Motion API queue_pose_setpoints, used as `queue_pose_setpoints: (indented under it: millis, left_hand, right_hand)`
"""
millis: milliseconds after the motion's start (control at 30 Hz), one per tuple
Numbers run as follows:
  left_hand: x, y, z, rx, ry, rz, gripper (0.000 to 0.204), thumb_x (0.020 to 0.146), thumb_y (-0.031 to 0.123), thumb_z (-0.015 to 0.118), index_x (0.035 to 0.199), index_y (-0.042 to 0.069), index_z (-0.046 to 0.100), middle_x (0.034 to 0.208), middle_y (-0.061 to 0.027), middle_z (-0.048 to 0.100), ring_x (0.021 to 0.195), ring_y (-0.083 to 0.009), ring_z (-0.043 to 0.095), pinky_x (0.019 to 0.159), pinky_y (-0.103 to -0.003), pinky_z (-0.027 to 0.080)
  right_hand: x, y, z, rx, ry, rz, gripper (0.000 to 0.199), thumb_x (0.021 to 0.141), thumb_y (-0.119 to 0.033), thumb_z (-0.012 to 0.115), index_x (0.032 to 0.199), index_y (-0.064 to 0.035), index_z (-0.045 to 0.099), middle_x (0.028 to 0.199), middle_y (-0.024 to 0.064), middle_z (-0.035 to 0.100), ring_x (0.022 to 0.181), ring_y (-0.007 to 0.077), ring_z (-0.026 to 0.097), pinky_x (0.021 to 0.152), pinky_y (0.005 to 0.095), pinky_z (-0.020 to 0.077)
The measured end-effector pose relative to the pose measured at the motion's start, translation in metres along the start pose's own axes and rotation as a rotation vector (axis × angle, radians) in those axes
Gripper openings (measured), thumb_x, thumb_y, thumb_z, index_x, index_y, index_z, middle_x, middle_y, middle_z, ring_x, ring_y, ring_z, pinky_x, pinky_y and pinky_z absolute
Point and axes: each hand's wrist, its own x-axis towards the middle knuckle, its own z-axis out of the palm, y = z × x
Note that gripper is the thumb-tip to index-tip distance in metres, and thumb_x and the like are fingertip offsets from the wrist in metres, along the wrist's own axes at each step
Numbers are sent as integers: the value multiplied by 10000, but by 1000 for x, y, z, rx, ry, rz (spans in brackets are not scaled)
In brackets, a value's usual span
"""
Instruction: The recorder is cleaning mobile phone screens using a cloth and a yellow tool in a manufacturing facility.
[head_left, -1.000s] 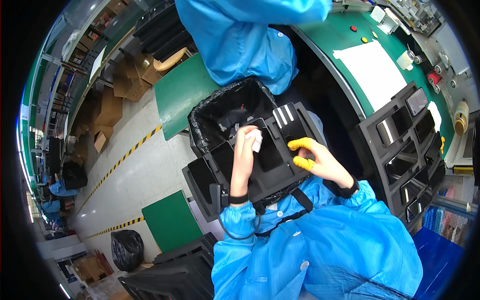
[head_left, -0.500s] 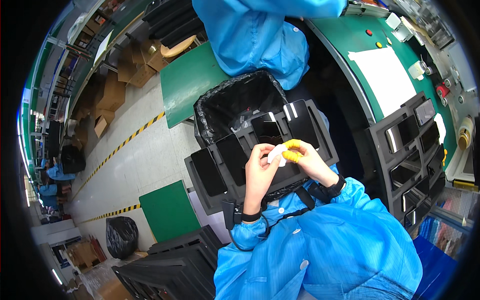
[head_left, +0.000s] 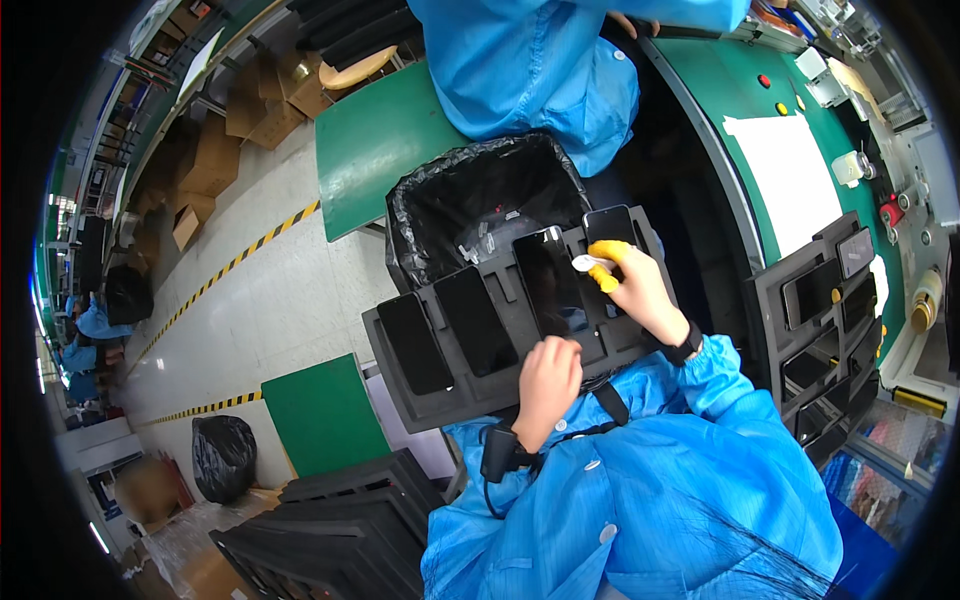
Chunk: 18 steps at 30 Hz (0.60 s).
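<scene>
Clock face centred on the dark grey tray (head_left: 425, 408). Tray carries 4 phones in a slanting row, dark screens up. From the 9 o'clock end: 1st phone (head_left: 415, 343), 2nd phone (head_left: 475, 322), 3rd phone (head_left: 546, 265), 4th phone (head_left: 608, 222), the last partly covered by a hand.

Right hand (head_left: 640, 288) at 2 o'clock: yellow-covered thumb and forefinger narrow, pinched on a small white wad (head_left: 588, 263). Wad sits between the upper parts of phones 3 and 4; contact with glass, cannot tell.

Left hand (head_left: 549, 382) at 5 o'clock: fingers curled, tips by the near end of phone 3. Whether they grip anything, cannot tell.

Black-lined bin (head_left: 425, 190) at 12 o'clock, just beyond the tray; a blue-gowned co-worker (head_left: 530, 80) behind it. Green bench (head_left: 690, 70) at 2. Phone rack (head_left: 765, 300) at 3.
</scene>
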Motion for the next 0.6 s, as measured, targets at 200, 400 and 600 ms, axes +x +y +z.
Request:
queue_pose_setpoints:
  millis: [200, 400, 600]
  left_hand:
    - [-19, -13, 18, -165, -211, 202, 130, 783, 53, 619, 911, 45, 601, 886, -89, 525, 804, -281, 551, 728, -381, 472]
    - [-26, -26, 25, -273, -329, 123, 128, 799, 27, 617, 926, 40, 619, 916, -89, 535, 846, -293, 564, 753, -379, 475]
    - [-26, -26, 28, -270, -269, 155, 165, 794, 53, 639, 958, 37, 624, 915, -92, 534, 853, -286, 554, 763, -369, 472]
  right_hand:
    - [7, 11, 33, -306, -435, -359, 341, 668, -31, 667, 1009, -52, 667, 886, 127, 604, 860, 307, 568, 786, 388, 440]
    - [86, 38, 52, -271, -188, -285, 285, 705, -12, 642, 989, -34, 643, 942, 143, 599, 897, 342, 561, 785, 415, 441]
    - [24, 20, 30, -145, -374, -240, 255, 694, -16, 670, 947, -31, 653, 867, 140, 614, 876, 338, 586, 785, 421, 455]
